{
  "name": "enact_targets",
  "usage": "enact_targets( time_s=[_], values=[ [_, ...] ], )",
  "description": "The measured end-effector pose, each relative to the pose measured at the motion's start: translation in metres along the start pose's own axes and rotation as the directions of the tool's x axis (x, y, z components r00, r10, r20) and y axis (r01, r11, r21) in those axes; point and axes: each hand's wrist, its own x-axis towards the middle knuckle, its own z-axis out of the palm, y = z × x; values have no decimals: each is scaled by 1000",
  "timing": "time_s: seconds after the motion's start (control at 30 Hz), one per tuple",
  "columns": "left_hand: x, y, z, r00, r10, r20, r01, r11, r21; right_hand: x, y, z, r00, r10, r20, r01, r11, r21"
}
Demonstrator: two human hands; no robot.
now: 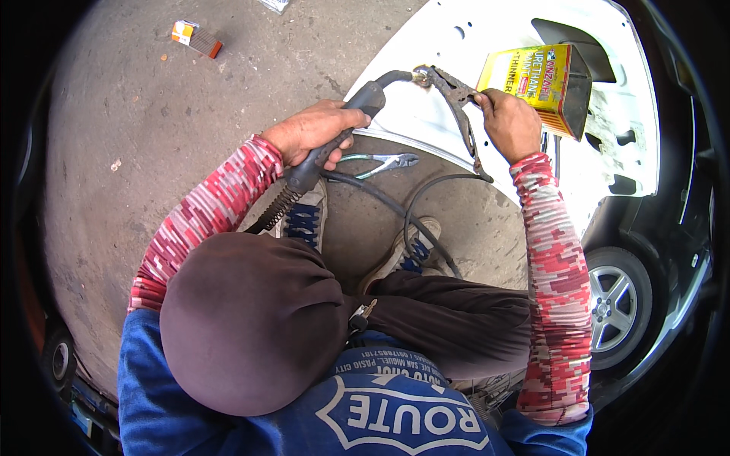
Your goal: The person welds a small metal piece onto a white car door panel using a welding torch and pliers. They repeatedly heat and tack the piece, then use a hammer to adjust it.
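Note:
My left hand [318, 131] is wrapped round the grip of a black welding torch [366, 101]. Its bent neck reaches right, over the edge of a white car body panel [456, 57]. In my right hand [511, 125] is one handle of a dark metal ground clamp [455, 90]. The clamp's jaws are at the torch's nozzle, apparently touching it. From the clamp's other handle a black cable [437, 182] loops down past my shoes. A pair of pliers [395, 161] with green handles lies on the floor below the torch.
A yellow rectangular thinner can [532, 80] lies tilted on the panel beside my right hand. Far left on the concrete is an orange and white box [198, 38]. A dark car with a silver wheel [614, 308] stands at right. My shoes [304, 220] are near the cables.

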Motion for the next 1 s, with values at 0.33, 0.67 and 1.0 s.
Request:
enact_targets(
  time_s=[0.33, 0.67, 1.0],
  values=[
    [1, 1, -1, 1000, -15, -5, 15, 1000, 2, 1, 0, 0, 1000, -4, -2, 4, 1000, 2],
    [2, 4, 1, 1000, -14, 12, 13, 1000, 25, 0, 1, 1, 1000, -5, -10, 5, 1000, 5],
    [2, 2, 1, 1000, -6, 0, 6, 999, 40, 1, -2, -2, 1000, -4, -6, 4, 1000, 14]
  ],
)
